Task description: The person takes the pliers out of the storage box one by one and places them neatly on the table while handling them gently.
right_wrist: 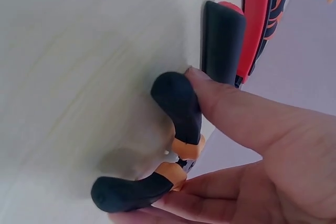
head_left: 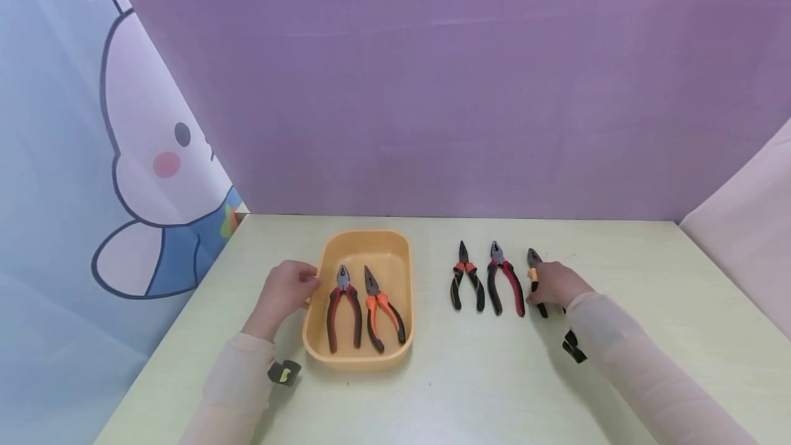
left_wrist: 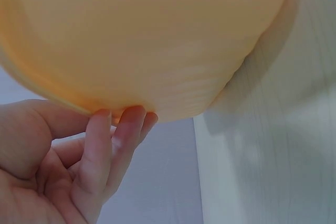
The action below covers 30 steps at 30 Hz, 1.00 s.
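Observation:
At the left, my left hand point(head_left: 287, 294) pinches the side rim of a yellow-orange plastic tray point(head_left: 313, 342), its fingertips point(left_wrist: 134, 116) against the outer wall. Inside the tray lie red-and-black pliers point(head_left: 343, 297) and orange-and-black long-nose pliers point(head_left: 377, 304), heads pointing away. My right hand point(head_left: 558, 285) grips a pair of black-and-orange pliers point(right_wrist: 176, 103) at the right end of a row on the table, thumb against one handle and fingers along the other. Beside them lie red-and-black combination pliers point(head_left: 496, 273), and further left black-and-orange long-nose pliers point(head_left: 463, 273).
The pale table point(head_left: 445, 390) ends at a purple backdrop point(head_left: 457, 122). A blue cloth with a cartoon figure point(head_left: 161, 156) hangs at the left, and a whitish cloth point(head_left: 748, 225) at the right. Each wrist carries a small dark device.

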Each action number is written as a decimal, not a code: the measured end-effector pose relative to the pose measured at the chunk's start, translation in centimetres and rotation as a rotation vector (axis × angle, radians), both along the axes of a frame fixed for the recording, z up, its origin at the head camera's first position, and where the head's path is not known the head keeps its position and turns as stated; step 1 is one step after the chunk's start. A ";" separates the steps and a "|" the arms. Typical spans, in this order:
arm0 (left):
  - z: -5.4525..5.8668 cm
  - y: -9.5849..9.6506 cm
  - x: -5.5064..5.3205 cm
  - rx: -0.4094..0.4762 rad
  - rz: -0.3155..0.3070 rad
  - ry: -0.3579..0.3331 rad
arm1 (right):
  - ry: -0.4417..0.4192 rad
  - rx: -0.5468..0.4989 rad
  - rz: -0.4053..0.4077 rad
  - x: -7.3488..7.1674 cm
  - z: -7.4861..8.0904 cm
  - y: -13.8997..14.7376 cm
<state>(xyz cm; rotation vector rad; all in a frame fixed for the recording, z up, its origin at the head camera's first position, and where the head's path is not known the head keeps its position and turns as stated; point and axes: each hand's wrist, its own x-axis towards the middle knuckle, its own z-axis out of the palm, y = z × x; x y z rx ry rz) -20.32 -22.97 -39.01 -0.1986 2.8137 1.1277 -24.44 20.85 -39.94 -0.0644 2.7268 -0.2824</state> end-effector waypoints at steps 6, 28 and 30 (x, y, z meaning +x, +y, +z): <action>0.1 0.0 0.1 0.000 0.000 -0.003 | 0.017 0.010 0.017 0.4 -0.1 -0.3; 0.4 0.2 0.2 -0.001 -0.003 -0.002 | 0.036 -0.023 -0.014 1.0 -0.2 0.6; 0.4 0.2 0.3 -0.007 -0.004 0.001 | 0.038 -0.042 -0.009 1.2 0.2 0.6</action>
